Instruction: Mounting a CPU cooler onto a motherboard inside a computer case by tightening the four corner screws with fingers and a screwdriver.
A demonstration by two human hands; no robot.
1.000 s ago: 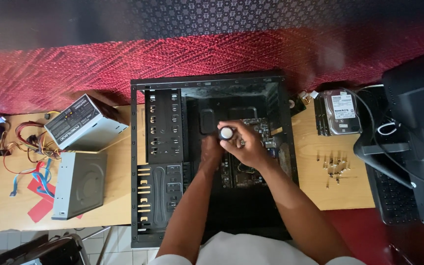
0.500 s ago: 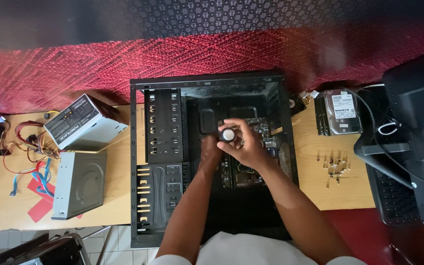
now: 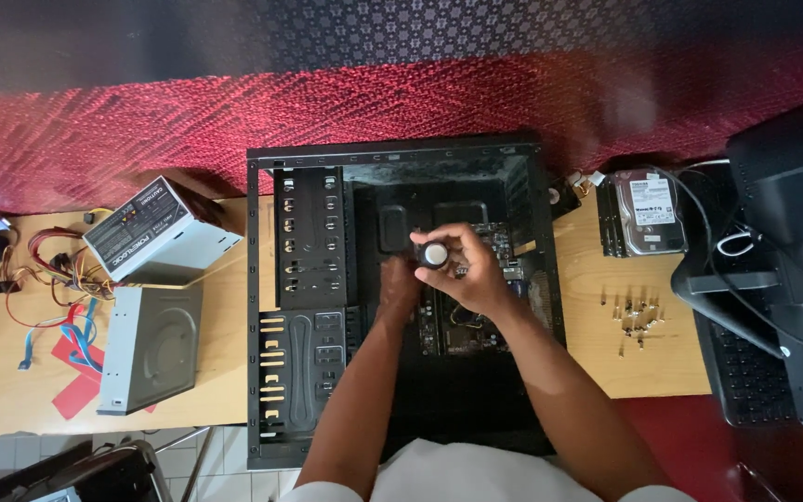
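Both hands inside computer case (image 3: 271,307): right hand (image 3: 465,270) grips screwdriver (image 3: 435,254); left hand (image 3: 400,284) grip unclear.

Not much to report on us, honestly: we're wearing a white short-sleeved top (image 3: 476,479), plain, no print that we can see, and it only peeks in at the bottom edge. Both forearms are bare from the sleeves down. Left hand (image 3: 400,284) and right hand (image 3: 467,270) are bare too, no gloves, and no watch, strap or rings that we can make out on the fingers (image 3: 443,232)
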